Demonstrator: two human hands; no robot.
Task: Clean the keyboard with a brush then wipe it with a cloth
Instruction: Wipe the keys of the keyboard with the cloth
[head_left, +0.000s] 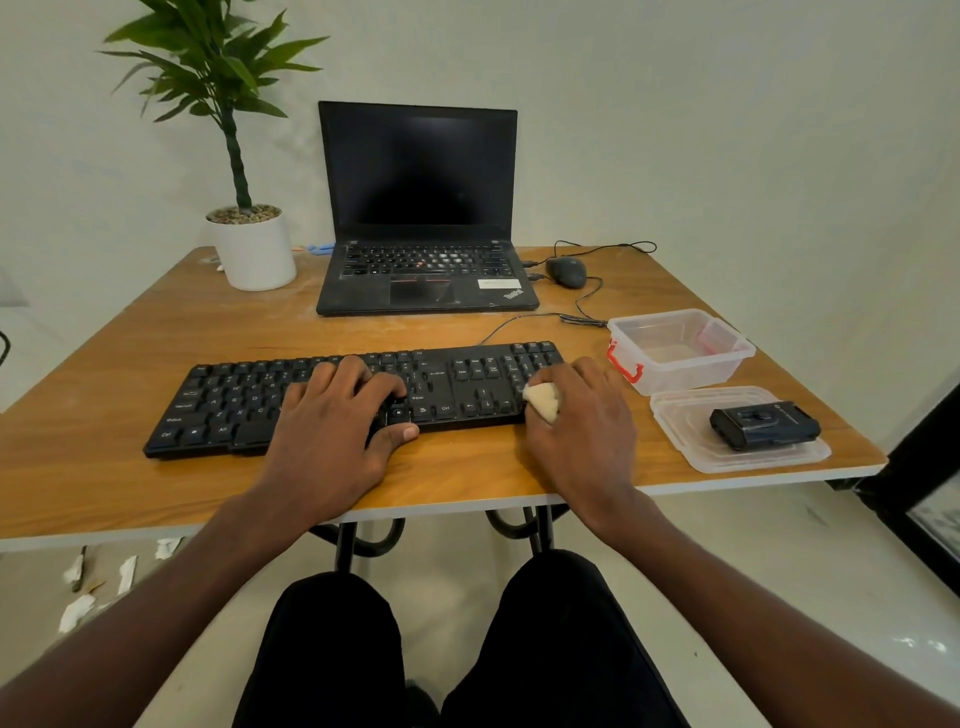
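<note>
A black keyboard lies across the wooden table near its front edge. My left hand lies on the keyboard's middle, fingers spread over the keys and thumb at the front edge. My right hand is at the keyboard's right end and grips a small cream cloth, which touches the keys by the number pad. No brush can be made out with certainty.
An open black laptop stands behind the keyboard, with a mouse and cables to its right. A potted plant stands back left. At the right sit a clear plastic box and its lid bearing a small black device.
</note>
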